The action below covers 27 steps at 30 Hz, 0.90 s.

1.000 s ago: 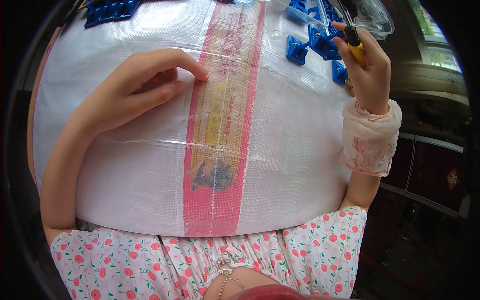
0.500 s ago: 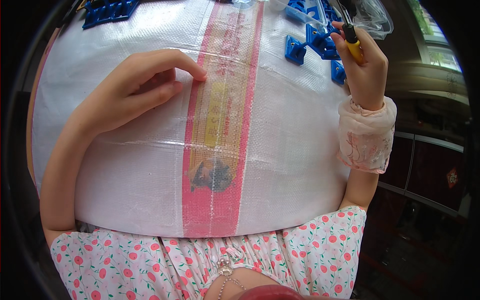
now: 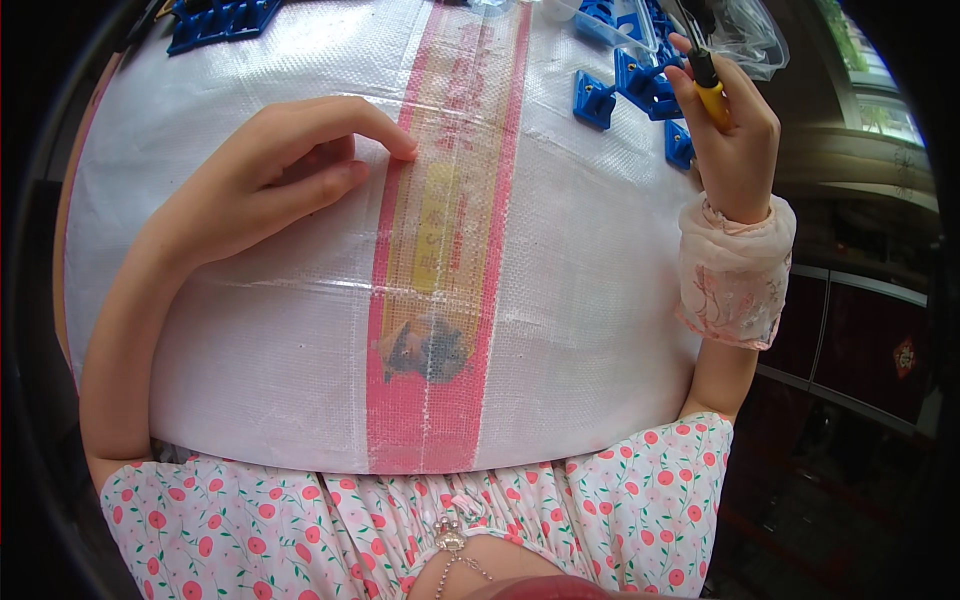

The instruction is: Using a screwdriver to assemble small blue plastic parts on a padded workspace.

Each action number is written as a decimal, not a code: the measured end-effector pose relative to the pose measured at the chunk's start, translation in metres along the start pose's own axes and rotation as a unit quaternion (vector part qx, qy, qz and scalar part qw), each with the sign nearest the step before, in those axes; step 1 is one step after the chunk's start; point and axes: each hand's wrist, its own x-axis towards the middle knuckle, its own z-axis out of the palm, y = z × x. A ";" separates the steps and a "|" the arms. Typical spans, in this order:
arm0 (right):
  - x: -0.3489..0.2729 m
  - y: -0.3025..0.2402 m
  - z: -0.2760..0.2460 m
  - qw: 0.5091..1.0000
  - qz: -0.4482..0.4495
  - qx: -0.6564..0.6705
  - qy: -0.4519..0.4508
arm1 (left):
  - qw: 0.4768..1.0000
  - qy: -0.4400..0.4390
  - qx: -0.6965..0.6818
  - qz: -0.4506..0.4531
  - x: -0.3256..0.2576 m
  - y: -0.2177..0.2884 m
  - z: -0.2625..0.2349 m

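My left hand (image 3: 265, 180) rests on the white woven sheet (image 3: 250, 350) with its fingers curved and apart. Its index fingertip touches the edge of the sheet's pink and yellow printed stripe (image 3: 440, 230), and nothing is in its grasp. At the upper right, my right hand (image 3: 735, 140) is closed around a screwdriver (image 3: 712, 100) with a yellow and black handle, its shaft pointing away from me. Just left of that hand lie blue plastic pieces with small brass-coloured spots: one blue piece (image 3: 594, 100), a larger one (image 3: 640, 82) partly behind my fingers, and another (image 3: 679, 146) near my wrist.
A clear plastic box (image 3: 612, 32) holding blue pieces stands at the far right, beside a crumpled clear bag (image 3: 752, 40). At the far left sits a row of joined blue parts (image 3: 222, 24). The table's curved edge runs close to my body; dark cabinets (image 3: 870, 340) stand to the right.
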 end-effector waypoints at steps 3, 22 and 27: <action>0.000 0.005 -0.001 1.000 -0.005 0.012 0.001 | 1.000 0.002 -0.001 0.005 -0.001 0.000 0.000; 0.001 -0.017 -0.008 0.999 0.028 0.030 0.026 | 1.000 -0.002 -0.004 0.021 0.005 0.002 0.000; -0.001 -0.015 0.001 0.997 0.060 0.026 0.042 | 1.000 0.002 0.007 0.016 0.005 0.000 0.001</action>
